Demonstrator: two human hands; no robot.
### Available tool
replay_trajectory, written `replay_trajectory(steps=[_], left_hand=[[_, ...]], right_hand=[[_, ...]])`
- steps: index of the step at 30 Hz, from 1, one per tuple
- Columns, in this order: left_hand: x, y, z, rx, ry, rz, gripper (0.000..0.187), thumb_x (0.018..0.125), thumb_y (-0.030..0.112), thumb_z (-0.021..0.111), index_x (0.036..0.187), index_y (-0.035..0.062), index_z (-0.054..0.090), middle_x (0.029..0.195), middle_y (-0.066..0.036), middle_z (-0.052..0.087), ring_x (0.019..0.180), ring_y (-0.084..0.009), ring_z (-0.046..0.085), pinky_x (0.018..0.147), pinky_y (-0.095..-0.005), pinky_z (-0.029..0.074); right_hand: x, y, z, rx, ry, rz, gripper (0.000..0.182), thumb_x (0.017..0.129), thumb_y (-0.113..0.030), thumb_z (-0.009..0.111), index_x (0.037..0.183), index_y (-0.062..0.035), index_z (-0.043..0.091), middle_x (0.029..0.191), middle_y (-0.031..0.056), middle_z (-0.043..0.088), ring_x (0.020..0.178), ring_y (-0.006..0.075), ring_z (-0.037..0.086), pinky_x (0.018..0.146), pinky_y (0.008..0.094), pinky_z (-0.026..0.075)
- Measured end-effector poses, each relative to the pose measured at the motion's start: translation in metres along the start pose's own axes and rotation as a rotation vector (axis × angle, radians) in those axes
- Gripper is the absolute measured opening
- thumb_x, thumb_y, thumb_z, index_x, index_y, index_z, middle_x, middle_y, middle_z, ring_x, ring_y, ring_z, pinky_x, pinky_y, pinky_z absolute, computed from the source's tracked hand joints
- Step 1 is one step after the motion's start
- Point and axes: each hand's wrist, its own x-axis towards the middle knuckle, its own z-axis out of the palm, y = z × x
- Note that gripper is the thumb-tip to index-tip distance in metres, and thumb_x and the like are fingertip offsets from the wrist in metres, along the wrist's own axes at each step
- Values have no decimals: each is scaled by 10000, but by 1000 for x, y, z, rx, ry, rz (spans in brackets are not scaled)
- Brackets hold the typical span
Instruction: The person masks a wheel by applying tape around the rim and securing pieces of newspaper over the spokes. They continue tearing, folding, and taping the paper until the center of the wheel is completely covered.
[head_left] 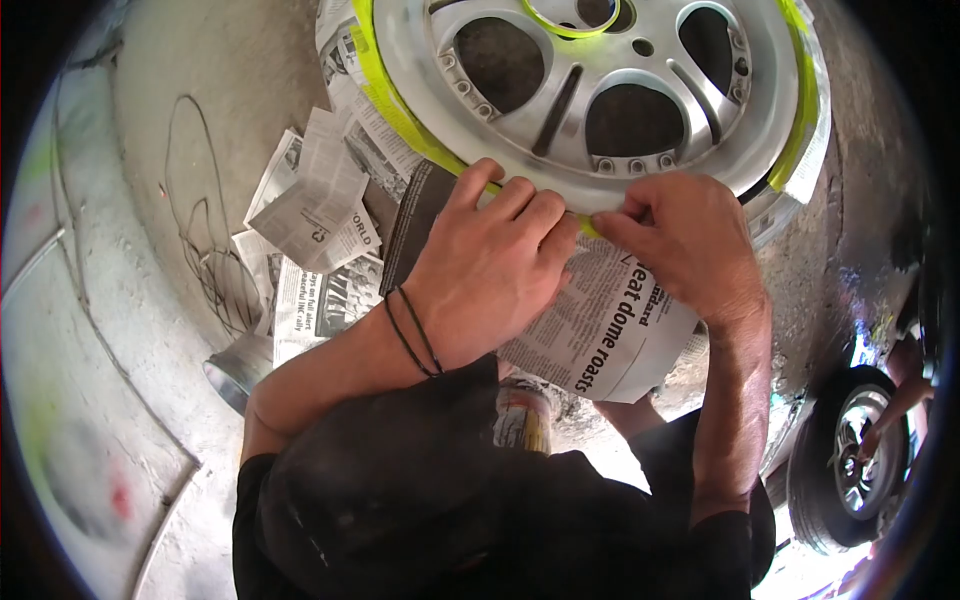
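Nearest, newspaper (600,330) is seen; at its upper edge, yellow-green tape (586,227) is pinched by the right hand (692,240), the left hand (490,270) curled, its hold hidden; against the silver wheel (560,184) just beyond, creases are best avoided by short, even presses

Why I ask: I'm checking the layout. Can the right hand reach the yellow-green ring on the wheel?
Probably yes: from the near edge of the wheel, the right hand has only open wheel face before the yellow-green ring; it may need to leave the tape first.
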Motion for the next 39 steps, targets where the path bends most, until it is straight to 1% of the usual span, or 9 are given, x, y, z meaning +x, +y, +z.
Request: replay_trajectory(steps=[8,11,13,14,18,24,27,31,39], left_hand=[[9,6,2,151,26,72,370,851,191,852,1163,26,741,1130,-74,654,1129,-259,660,1114,-471,460],[9,7,6,150,20,77,342,857,207,843,1124,19,741,1126,-92,654,1133,-272,662,1084,-460,473],[6,6,7,111,49,68,342,860,222,845,1112,17,737,1119,-103,650,1123,-289,660,1059,-462,482],[5,7,7,102,66,73,342,860,222,845,1112,17,737,1119,-103,650,1123,-289,660,1059,-462,482],[3,5,7,61,92,89,348,878,265,842,1097,14,741,1121,-116,655,1115,-307,659,1035,-472,488],[5,6,11,33,136,49,332,918,292,820,1092,19,747,1091,-111,676,1105,-303,675,1015,-470,494],[6,10,17,-2,169,48,310,933,280,811,1099,25,750,1091,-103,682,1106,-298,681,1010,-464,500],[7,14,20,-40,209,69,305,932,254,815,1124,27,750,1111,-102,683,1114,-300,681,1004,-456,517],[5,9,19,-98,141,76,349,901,195,829,1190,20,742,1156,-95,672,1144,-294,663,1015,-446,528]], right_hand=[[0,-4,-11,-206,24,-33,386,912,-418,834,896,-33,838,754,188,766,772,353,799,765,476,625],[-19,15,-21,-306,273,-7,469,920,-485,848,899,-17,832,807,199,792,819,369,807,761,487,614],[-43,28,-40,-137,345,348,643,958,-638,793,947,3,843,847,210,798,838,323,805,776,479,604],[-58,39,-43,-155,352,352,643,958,-638,793,947,3,843,847,210,798,838,323,805,776,479,604],[-107,61,-16,448,269,500,1091,961,-959,533,1079,85,831,892,152,799,813,209,740,763,384,599],[-101,44,48,908,255,473,955,1029,-833,601,1203,87,788,1007,176,806,890,227,770,818,369,619],[-99,43,64,1436,359,414,680,1091,-563,719,1360,61,713,1231,198,782,1089,268,761,970,396,612],[-88,39,66,1708,451,389,552,1073,-453,773,1333,33,734,1194,149,797,1066,216,766,934,360,622],[-83,15,29,1061,378,343,298,1074,-251,796,1179,28,784,974,95,811,859,126,743,770,290,591]])
